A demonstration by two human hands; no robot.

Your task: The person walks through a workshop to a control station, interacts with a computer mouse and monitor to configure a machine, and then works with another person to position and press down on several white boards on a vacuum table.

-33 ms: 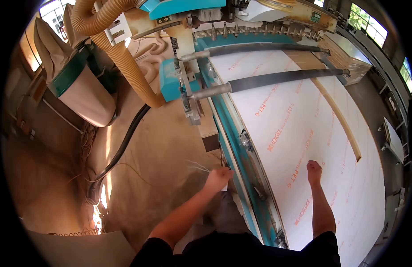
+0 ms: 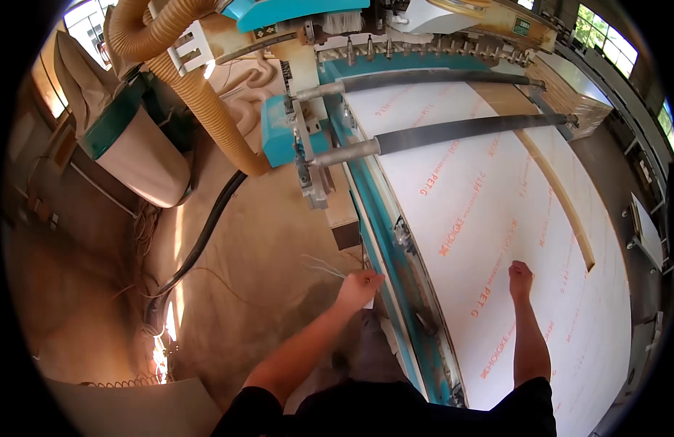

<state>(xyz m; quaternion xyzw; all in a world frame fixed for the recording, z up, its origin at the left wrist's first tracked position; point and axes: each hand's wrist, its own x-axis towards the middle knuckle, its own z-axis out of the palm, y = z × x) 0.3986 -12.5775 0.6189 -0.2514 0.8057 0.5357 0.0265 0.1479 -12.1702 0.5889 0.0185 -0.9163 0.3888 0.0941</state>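
My left hand (image 2: 360, 289) is closed beside the machine bed's near-left edge, its fingers curled in. Thin pale strands (image 2: 322, 266) show just left of it, and a small white bit peeks out below; what it grips, if anything, I cannot make out. My right hand (image 2: 521, 280) is a closed fist over the large white film-covered panel (image 2: 490, 204) with red print, its palm hidden. Whether the fist touches the surface is unclear. A narrow wooden strip (image 2: 559, 200) lies lengthwise on the panel, beyond and right of that fist.
Two dark padded rollers (image 2: 468, 135) span the panel's far part. A teal rail (image 2: 388, 240) with metal fittings runs along its left side. Farther left are a ribbed yellowish hose (image 2: 195, 95), a black hose (image 2: 206, 233) on the floor and a dust-collector bag (image 2: 147, 160).
The panel's print and the wooden strip's near end appear slightly shifted to the right and nearer in the picture. Both hands stay closed, in nearly the same places.
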